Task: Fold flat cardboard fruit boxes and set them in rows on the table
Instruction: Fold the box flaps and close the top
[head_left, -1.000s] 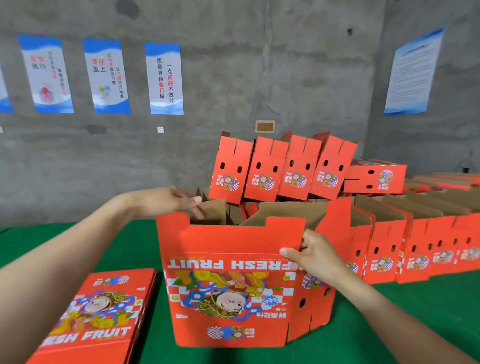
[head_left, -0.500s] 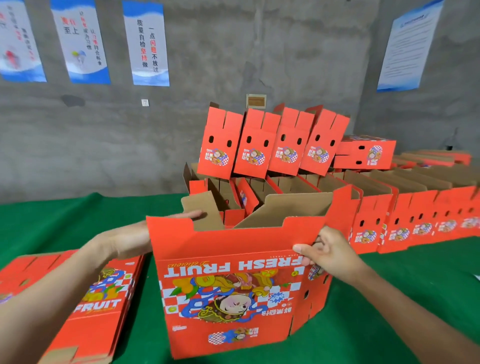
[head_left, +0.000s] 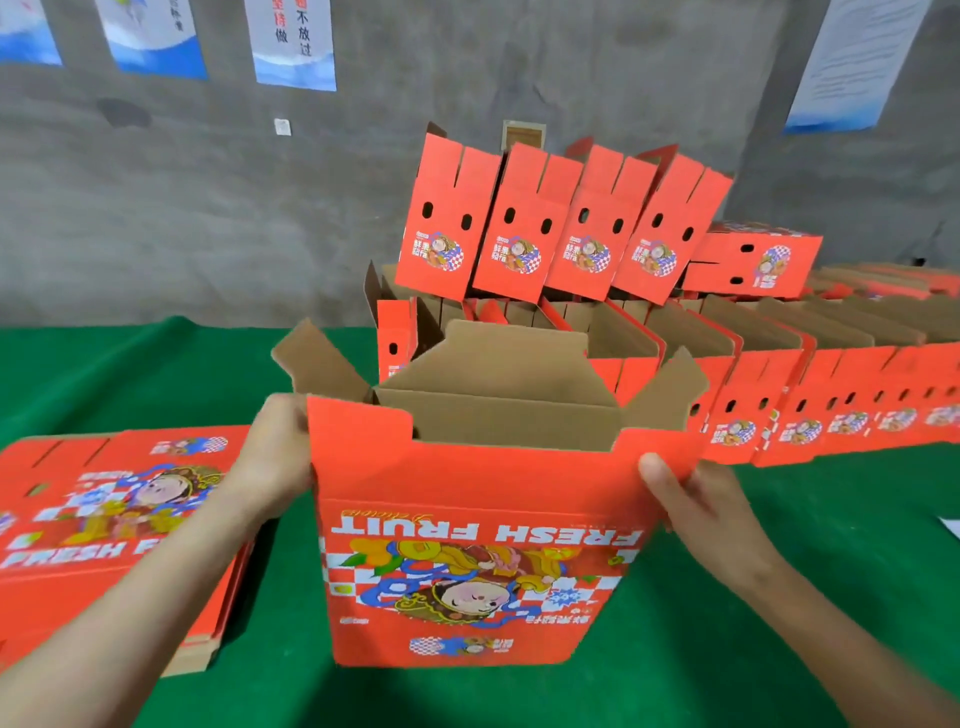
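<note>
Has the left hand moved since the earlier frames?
Yes. The left hand drew back toward the person, off the brown side flap to grip the open box's near left edge, closer to the flat box stack.

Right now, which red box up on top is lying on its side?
The rightmost top box; the four others left of it stand on end, leaning.

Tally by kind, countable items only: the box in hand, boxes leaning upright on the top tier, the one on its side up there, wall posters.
Held box, gripped by left hand and right hand: 1
Leaning boxes on top tier: 4
Side-lying box: 1
Wall posters: 4
Total: 10
Lower rows and flat stack: too overlapped to count.
</note>
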